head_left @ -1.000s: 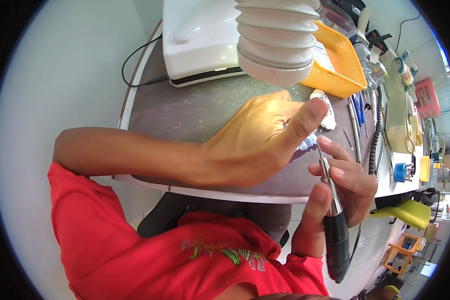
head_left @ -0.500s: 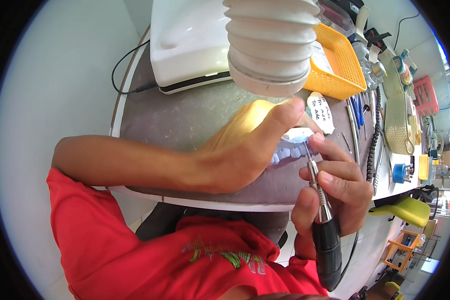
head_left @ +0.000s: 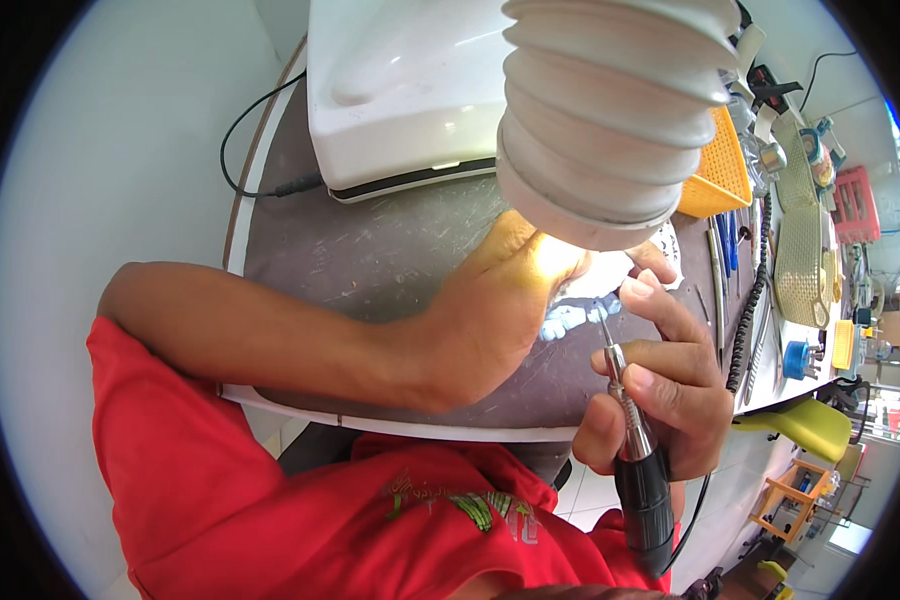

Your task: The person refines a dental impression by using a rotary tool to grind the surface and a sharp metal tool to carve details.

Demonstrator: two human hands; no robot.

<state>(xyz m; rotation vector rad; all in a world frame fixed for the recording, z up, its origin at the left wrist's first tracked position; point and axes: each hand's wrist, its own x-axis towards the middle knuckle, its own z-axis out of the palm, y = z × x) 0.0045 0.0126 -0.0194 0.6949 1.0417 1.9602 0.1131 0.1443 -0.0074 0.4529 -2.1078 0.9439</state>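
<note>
A: Where is the dental model (head_left: 562, 322) held?

B: In the left hand (head_left: 500, 310), above the bench (head_left: 360, 270), just under the mouth of a ribbed white hose (head_left: 610, 130). Blue, rounded teeth set in a row; a smooth white mass (head_left: 592, 277) lies against them.

A: Left fingers?

B: Curled about the model, though mostly hidden by hose and hand. The knuckle side is brightly lit.

A: And the right hand (head_left: 675, 390)?

B: A slim handpiece (head_left: 645, 495) is pinched pen-fashion between thumb and fingers. Black barrel, bright ridged metal collar, thin bit directed at the teeth. Whether they are touched by its tip cannot be told.

A: Surface?

B: Grey-brown, scuffed with pale scratches, bordered by a curved white edge. A glossy, round-cornered white housing (head_left: 400, 110) is set at the far side; a black cable (head_left: 295, 186) is looped past the left edge. At right, a perforated yellow basket (head_left: 715, 195) is partly covered by the hose, and a coiled black cord (head_left: 745, 325) is laid beside thin tools (head_left: 718, 270).

A: Room?

B: Plain pale wall (head_left: 120, 180) at left. At right, a lattice-sided cream basket (head_left: 802, 260), a pink basket (head_left: 856, 205), a lime-green chair (head_left: 805, 428) and a wooden stand (head_left: 795, 490) are noted.
</note>
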